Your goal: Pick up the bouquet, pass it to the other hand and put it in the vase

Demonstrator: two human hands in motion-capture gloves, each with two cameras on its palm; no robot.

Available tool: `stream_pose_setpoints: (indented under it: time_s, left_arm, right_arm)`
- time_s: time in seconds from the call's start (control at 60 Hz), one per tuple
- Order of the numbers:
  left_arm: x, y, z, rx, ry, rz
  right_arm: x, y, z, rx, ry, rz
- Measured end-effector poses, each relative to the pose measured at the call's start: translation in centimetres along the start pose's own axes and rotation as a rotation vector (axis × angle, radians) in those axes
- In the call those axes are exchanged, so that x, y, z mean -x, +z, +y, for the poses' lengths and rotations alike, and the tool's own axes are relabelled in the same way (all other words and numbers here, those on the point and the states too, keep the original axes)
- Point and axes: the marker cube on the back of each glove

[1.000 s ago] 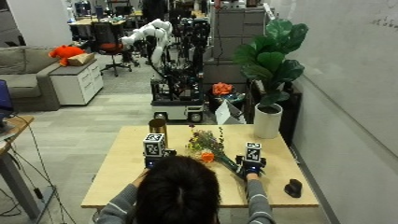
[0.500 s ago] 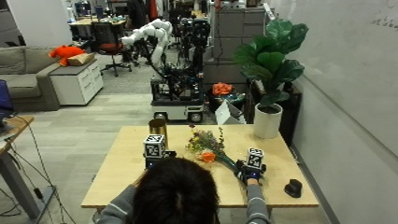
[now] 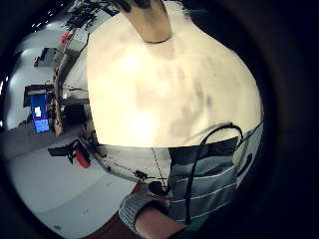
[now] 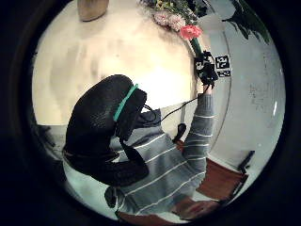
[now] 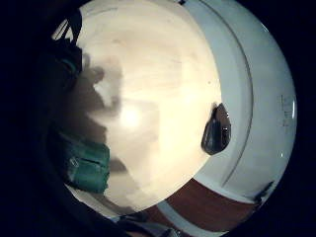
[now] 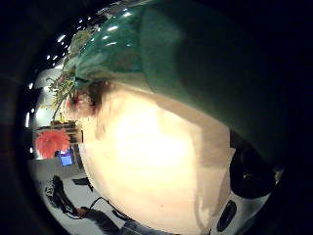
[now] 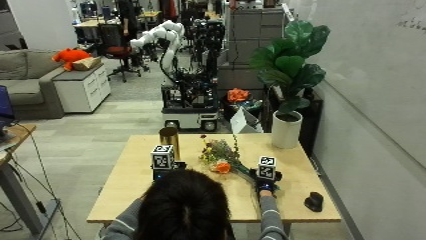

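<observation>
The bouquet [image 7: 218, 154] lies on the wooden table [image 7: 126, 185], its orange flower [image 7: 223, 168] nearest me and its green-wrapped stems pointing right. My right hand [image 7: 265, 176] is at that stem end and grips it; the green wrap [image 6: 161, 54] fills the right thumb side palm view and also shows as green wrap [image 5: 86, 168]. From the left palm the right hand [image 4: 205, 68] is seen closed round the stem. A golden vase [image 7: 169, 136] stands upright at the table's far left. My left hand [image 7: 163, 170] hovers over bare table short of the vase [image 3: 149, 22], holding nothing.
A small black object [image 7: 313, 201] sits near the table's front right corner. Behind the table's far right corner stands a potted plant [image 7: 287, 75] in a white pot. My head [image 7: 183, 205] hides the table's near middle.
My right hand has slid a little towards me and left, onto the bouquet's stem end. The bouquet still lies flat, and the left hand has barely moved.
</observation>
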Motion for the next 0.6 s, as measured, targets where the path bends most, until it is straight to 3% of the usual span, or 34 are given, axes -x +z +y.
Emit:
stream_pose_setpoints:
  time_s: [0.033,0.083,0.167,0.233,0.3,0.383,0.483,0.6]
  left_arm:
    - [1.2,0.8,-1.6,-0.077,-0.027,-0.065]
    - [2.8,2.0,-4.0,-0.084,-0.06,-0.091]
    - [1.4,1.0,-1.5,-0.094,-0.027,-0.079]
    - [3.0,2.3,-4.0,-0.065,-0.069,-0.086]
    - [2.2,1.7,-2.5,-0.045,-0.072,-0.076]
    - [2.0,1.4,-2.2,-0.063,-0.065,-0.077]
    - [-1.2,-1.7,2.4,-0.179,0.017,-0.091]
    - [-1.0,-1.4,2.0,-0.171,0.02,-0.09]
  right_arm:
    - [-0.4,-0.1,0.8,0.063,0.025,0.032]
    - [-0.2,0.0,0.9,0.086,0.004,0.023]
    - [0.3,0.0,0.3,0.052,-0.011,-0.005]
    - [-0.4,-0.4,0.4,0.036,0.016,0.052]
    - [-0.3,-0.5,-0.1,0.008,0.001,0.052]
    - [-0.4,-0.5,1.4,0.141,0.019,0.071]
    - [-0.5,-1.0,1.0,0.081,0.022,0.08]
    - [-0.8,-0.9,1.5,0.142,0.067,0.107]
